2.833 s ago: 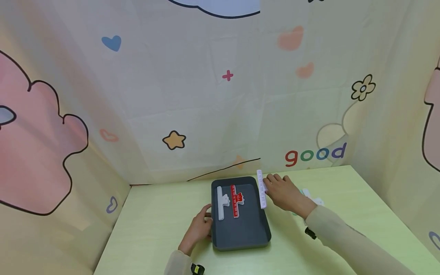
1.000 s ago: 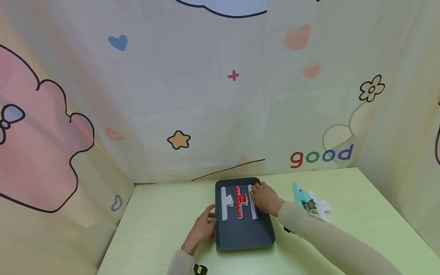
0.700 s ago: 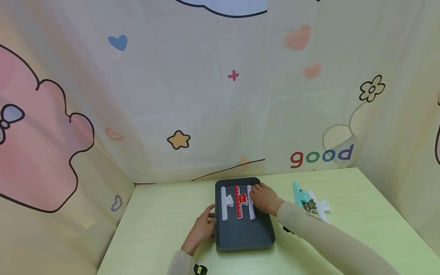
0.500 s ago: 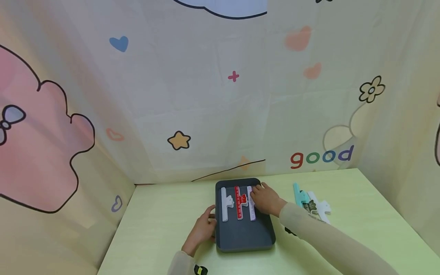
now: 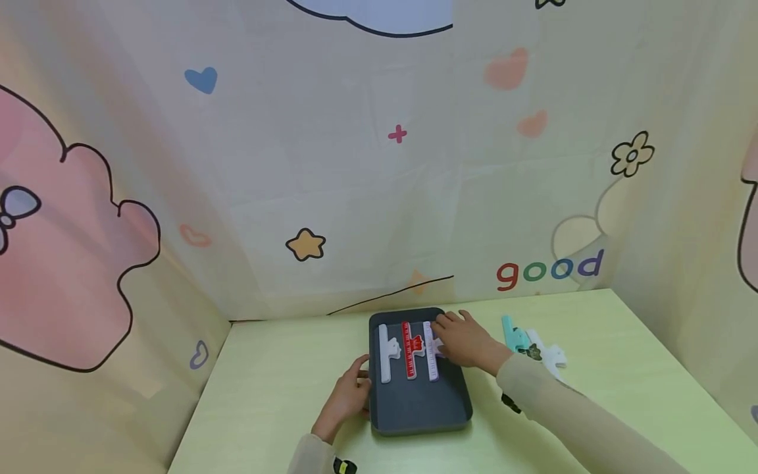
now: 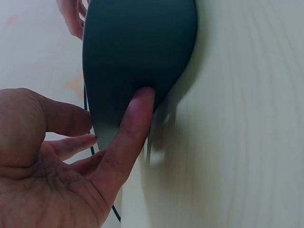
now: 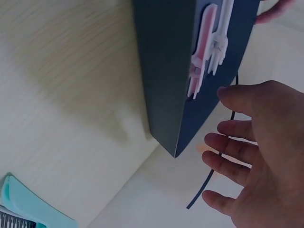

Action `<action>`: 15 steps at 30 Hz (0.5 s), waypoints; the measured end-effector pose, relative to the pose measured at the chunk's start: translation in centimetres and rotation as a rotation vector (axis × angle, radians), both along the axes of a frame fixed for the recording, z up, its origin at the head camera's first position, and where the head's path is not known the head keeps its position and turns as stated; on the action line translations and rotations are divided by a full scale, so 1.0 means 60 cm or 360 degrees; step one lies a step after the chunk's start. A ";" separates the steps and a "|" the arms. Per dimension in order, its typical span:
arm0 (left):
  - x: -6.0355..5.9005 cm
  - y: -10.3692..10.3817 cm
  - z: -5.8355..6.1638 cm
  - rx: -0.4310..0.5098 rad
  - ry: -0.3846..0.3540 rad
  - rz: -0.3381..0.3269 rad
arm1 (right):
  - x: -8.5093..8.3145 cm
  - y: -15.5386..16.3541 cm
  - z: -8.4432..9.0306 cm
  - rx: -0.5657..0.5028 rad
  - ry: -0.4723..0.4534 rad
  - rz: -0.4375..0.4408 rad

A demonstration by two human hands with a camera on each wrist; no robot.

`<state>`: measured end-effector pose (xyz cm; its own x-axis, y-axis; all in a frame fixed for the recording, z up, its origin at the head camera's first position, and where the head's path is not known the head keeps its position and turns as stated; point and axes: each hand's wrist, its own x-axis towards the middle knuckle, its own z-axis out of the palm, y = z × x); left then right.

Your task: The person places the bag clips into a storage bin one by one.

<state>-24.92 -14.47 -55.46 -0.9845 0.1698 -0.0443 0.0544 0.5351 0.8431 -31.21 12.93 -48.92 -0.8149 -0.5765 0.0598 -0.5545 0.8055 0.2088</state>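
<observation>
Since a moment ago my right hand (image 5: 468, 342) has let go of the lilac clip (image 5: 430, 352), fingers loose, leaving it beside the red clip (image 5: 408, 350) in the tray (image 5: 420, 408); my left hand (image 5: 349, 395), fingers straight, steadies the tray's left edge.

Table (image 5: 278, 388): tray (image 5: 414, 408), clips (image 5: 533, 345)

You have three clips lying flat, parallel, side by side in the dark grey tray (image 5: 414, 411): white clip (image 5: 384, 352) leftmost, red clip (image 5: 408, 349) centre, pale lilac clip (image 5: 430, 359) rightmost.
</observation>
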 end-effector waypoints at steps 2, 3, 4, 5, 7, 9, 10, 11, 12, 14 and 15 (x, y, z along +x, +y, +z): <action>0.001 0.000 0.000 0.0008 -0.0008 0.0003 | 0.003 0.006 0.002 -0.0053 -0.0005 0.0000; 0.001 0.000 0.000 0.0014 -0.0018 0.0007 | 0.005 0.008 0.004 -0.0081 -0.0009 -0.0003; 0.001 0.000 0.000 0.0009 -0.0014 0.0007 | 0.007 0.010 0.005 -0.0118 -0.0016 -0.0003; 0.001 0.000 0.001 0.0006 -0.0010 0.0008 | 0.009 0.012 0.006 -0.0150 -0.0023 -0.0004; 0.001 0.000 0.002 0.0004 -0.0008 0.0005 | 0.014 0.016 0.010 -0.0215 -0.0039 -0.0003; 0.001 0.001 0.001 -0.0008 -0.0003 0.0004 | 0.021 0.020 0.013 -0.0259 -0.0060 -0.0014; 0.001 0.001 0.001 -0.0016 0.0005 0.0003 | 0.024 0.021 0.014 -0.0279 -0.0065 -0.0015; 0.001 0.001 0.001 -0.0023 0.0006 0.0004 | 0.027 0.023 0.015 -0.0294 -0.0063 -0.0015; 0.001 0.001 0.000 -0.0026 0.0006 0.0004 | 0.030 0.025 0.015 -0.0311 -0.0066 -0.0021; 0.001 0.002 0.000 -0.0023 0.0006 0.0005 | 0.035 0.028 0.015 -0.0335 -0.0061 -0.0034; 0.001 0.003 0.001 -0.0003 -0.0009 0.0008 | 0.037 0.030 0.015 -0.0353 -0.0054 -0.0036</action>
